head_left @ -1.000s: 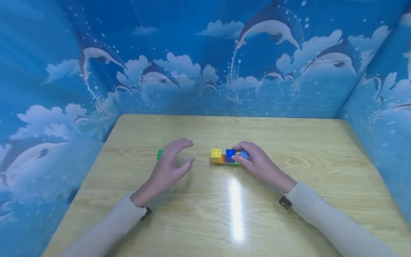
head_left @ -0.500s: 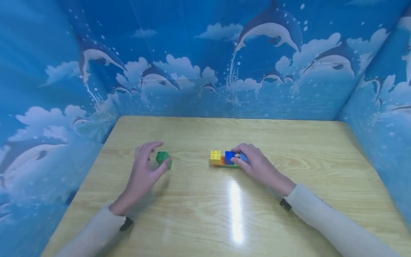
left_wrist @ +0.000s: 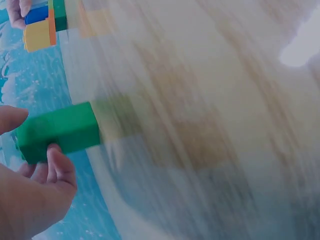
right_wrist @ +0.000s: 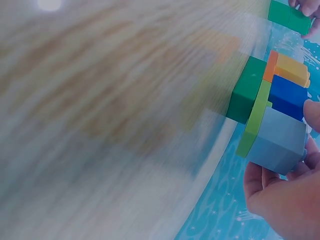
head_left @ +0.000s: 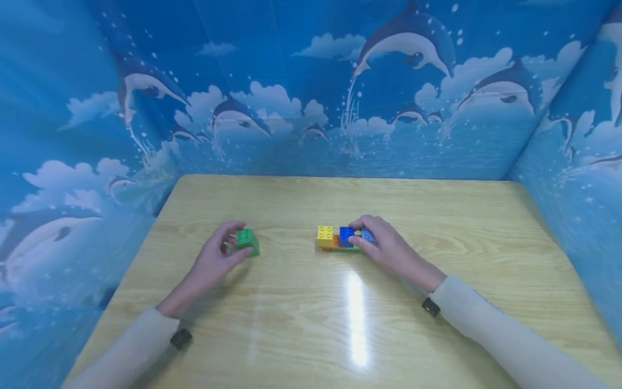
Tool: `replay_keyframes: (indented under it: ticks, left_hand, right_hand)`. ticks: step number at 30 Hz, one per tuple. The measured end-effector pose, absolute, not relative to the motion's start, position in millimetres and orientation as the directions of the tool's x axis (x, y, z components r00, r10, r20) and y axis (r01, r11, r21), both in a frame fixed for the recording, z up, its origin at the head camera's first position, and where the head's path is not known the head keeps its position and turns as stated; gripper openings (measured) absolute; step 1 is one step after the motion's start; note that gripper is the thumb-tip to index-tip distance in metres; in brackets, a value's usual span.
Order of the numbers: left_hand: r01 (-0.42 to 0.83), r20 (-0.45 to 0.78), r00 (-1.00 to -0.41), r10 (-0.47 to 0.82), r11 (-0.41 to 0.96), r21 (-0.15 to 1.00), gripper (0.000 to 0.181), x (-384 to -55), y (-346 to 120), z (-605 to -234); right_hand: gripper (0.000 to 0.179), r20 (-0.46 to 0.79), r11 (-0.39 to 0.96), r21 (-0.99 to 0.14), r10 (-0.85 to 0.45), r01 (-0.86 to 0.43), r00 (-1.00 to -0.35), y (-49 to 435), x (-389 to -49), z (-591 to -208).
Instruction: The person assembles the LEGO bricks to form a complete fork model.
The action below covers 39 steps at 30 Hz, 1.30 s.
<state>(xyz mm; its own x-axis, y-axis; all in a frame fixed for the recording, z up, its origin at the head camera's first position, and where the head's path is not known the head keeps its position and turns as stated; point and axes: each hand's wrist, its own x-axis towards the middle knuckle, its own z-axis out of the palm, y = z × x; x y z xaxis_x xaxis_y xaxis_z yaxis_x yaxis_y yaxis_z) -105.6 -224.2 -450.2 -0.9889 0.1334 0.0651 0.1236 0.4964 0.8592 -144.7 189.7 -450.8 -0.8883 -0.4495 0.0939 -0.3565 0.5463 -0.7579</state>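
My left hand [head_left: 216, 256] curls around a green toy brick stack [head_left: 247, 242] standing on the table. In the left wrist view the fingers lie against the side of the green stack [left_wrist: 60, 132]. Toward the middle, my right hand [head_left: 384, 243] holds a toy brick build. It carries a yellow brick [head_left: 325, 236], a dark blue brick [head_left: 346, 235] and a light blue brick [right_wrist: 277, 140] on top. Under them lie an orange plate [right_wrist: 270, 66] and a lime green plate [right_wrist: 255, 120], with a dark green brick [right_wrist: 247, 90] beneath. My right palm partly hides the light blue brick from the head view.
Both things stand on a glossy wooden table [head_left: 301, 313] that reflects a bright light. A blue backdrop [head_left: 291, 140] printed with dolphins rises behind the table and along both sides.
My left hand has moved left and away from the middle, then closed in around the green brick stack. My right hand keeps its place on the brick build.
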Motion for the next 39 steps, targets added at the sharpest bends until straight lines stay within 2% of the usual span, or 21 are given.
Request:
replay_keyframes:
  ticks: [13,19,30,39]
  left_hand:
    - [0.049,-0.042,-0.989,0.142,0.583,0.811,0.034,-108.9,-224.2,-464.6]
    - [0.039,-0.052,-0.989,0.138,0.584,0.811,0.03,-105.4,-219.8,-467.4]
    - [0.158,0.037,-0.973,0.229,0.532,0.832,0.032,-101.3,-202.8,-465.1]
    - [0.1,-0.04,-0.957,0.289,0.454,0.885,0.041,-93.4,-159.3,-469.2]
  right_hand:
    - [0.03,0.111,0.529,-0.764,-0.455,-0.369,-0.884,192.6,-145.0,-452.3]
    - [0.028,0.096,0.537,-0.765,-0.452,-0.357,-0.887,192.6,-144.6,-451.1]
    - [0.03,0.102,0.525,-0.772,-0.453,-0.358,-0.886,192.4,-145.6,-453.1]
    - [0.029,0.093,0.521,-0.781,-0.448,-0.345,-0.889,191.7,-146.8,-454.1]
